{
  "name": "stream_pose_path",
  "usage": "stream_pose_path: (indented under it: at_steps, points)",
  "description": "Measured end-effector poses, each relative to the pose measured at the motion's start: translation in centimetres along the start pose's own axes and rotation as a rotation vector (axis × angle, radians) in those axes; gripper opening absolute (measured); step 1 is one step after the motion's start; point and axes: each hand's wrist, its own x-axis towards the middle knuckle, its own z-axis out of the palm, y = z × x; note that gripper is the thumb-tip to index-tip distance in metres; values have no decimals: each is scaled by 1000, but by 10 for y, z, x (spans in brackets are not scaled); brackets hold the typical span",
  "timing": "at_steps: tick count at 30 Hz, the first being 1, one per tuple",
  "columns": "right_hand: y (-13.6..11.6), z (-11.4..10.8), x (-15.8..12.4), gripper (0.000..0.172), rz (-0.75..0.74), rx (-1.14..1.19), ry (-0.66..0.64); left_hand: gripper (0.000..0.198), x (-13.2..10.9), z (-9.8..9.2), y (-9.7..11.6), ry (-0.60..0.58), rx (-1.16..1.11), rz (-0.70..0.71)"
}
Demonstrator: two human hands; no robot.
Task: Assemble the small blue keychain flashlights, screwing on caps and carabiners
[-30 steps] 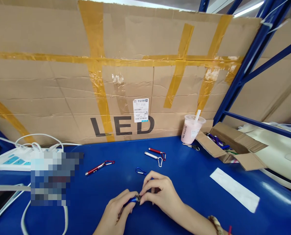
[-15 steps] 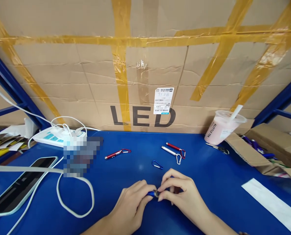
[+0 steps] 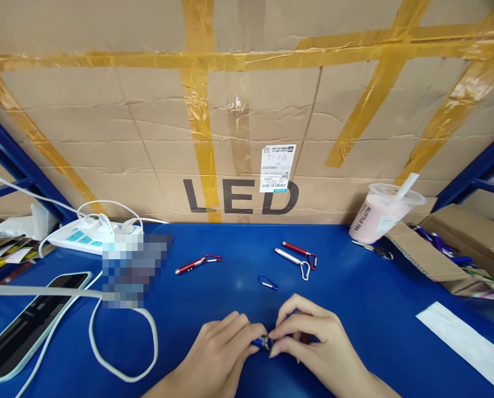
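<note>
Here, I am holding a small blue torch (image 3: 261, 342) between both hands, low over the blue worktop (image 3: 354, 298). My left hand (image 3: 219, 354) is closing around its body, and my right hand (image 3: 319, 345) is pinching its metal tip with thumb and forefinger. Just beyond, a blue clip (image 3: 268, 281) is lying loose, with a red torch (image 3: 197, 264) to its left and a silver torch (image 3: 289, 257) to its right. Behind, a taped cardboard box (image 3: 147, 138) is showing "LED" in black under a white barcode label (image 3: 276, 167). The pink drink cup (image 3: 377, 218) is reading "ALITTLE TEA".
</note>
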Motion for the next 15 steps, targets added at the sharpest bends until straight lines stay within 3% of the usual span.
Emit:
stream_pose_path:
  at_steps: [8, 15]
  points:
    - [5, 0, -3, 10, 48, 42, 7, 26, 1, 1, -5, 115, 102, 135]
    - [6, -2, -4, 7, 0, 67, 29, 23, -2, 5, -5, -4, -41, -29]
